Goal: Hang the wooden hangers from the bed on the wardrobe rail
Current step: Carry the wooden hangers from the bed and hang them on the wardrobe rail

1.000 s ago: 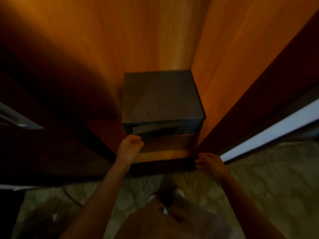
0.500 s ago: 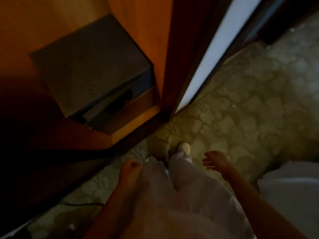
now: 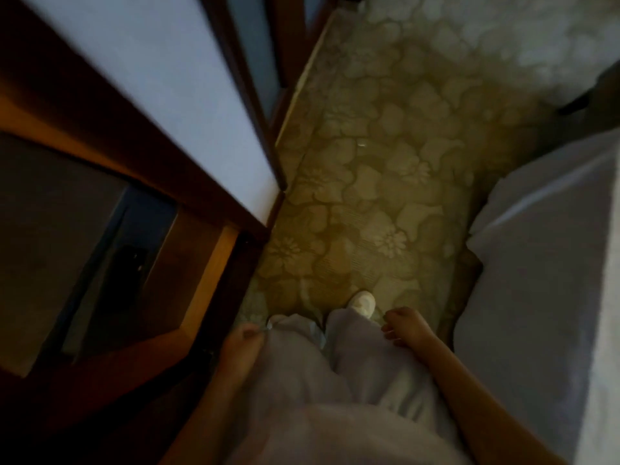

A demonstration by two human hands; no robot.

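Left hand [image 3: 243,344] and right hand [image 3: 404,327] hang loosely curled, empty, beside the trousers [image 3: 352,380]. Wardrobe [image 3: 208,263], faced a second ago, now left of left hand; bed [image 3: 536,263] looms larger right of right hand. Flowered carpet [image 3: 369,162] beyond.

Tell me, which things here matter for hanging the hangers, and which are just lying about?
For the job: wardrobe, bed, left hand and right hand, both empty. No hangers in view.
Just there: dark box in the wardrobe, patterned carpet, white shoe.
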